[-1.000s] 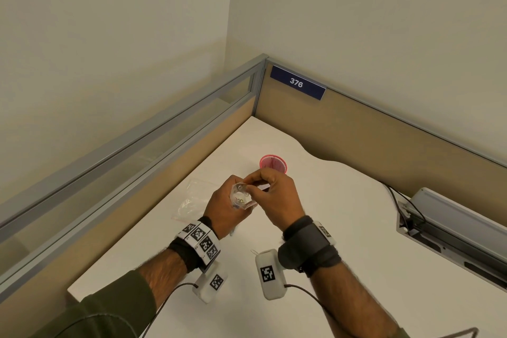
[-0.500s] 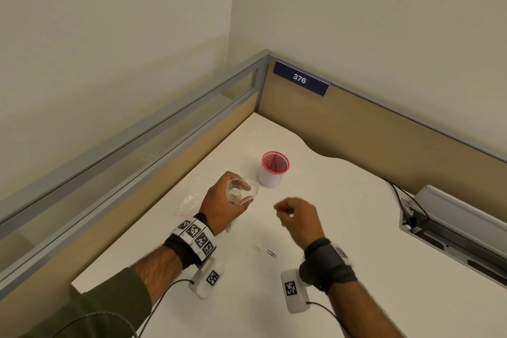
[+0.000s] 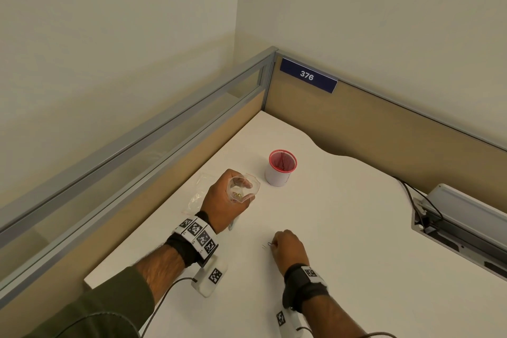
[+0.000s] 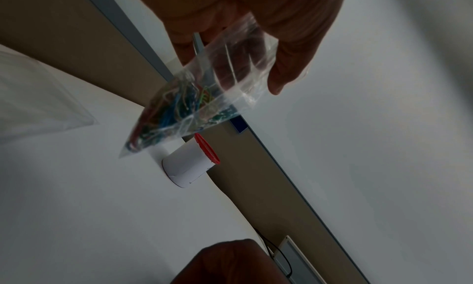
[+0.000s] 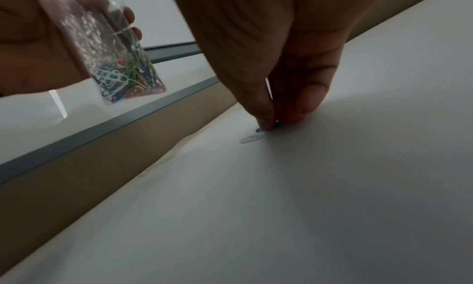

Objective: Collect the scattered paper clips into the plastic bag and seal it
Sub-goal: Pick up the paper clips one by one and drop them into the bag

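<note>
My left hand (image 3: 233,196) holds a clear plastic bag (image 3: 244,188) upright above the table, its mouth open. Several coloured paper clips (image 4: 174,108) lie bunched in the bag's bottom (image 5: 128,79). My right hand (image 3: 274,245) is down on the white table (image 3: 343,228), nearer to me and right of the bag. Its thumb and fingertips (image 5: 266,124) pinch a blue paper clip (image 5: 258,129) that lies on the tabletop. A pale paper clip (image 5: 252,138) lies loose just left of it, and shows faintly in the head view (image 3: 264,246).
A white cup with a red rim (image 3: 280,169) stands beyond the bag. A second, flat clear bag (image 3: 199,192) lies by the left partition (image 3: 164,173). A grey cable tray with wires (image 3: 461,228) sits at the right edge.
My right hand left the bag's mouth, swung down and toward me, and now pinches the blue clip on the table. My left hand has kept hold of the bag.
</note>
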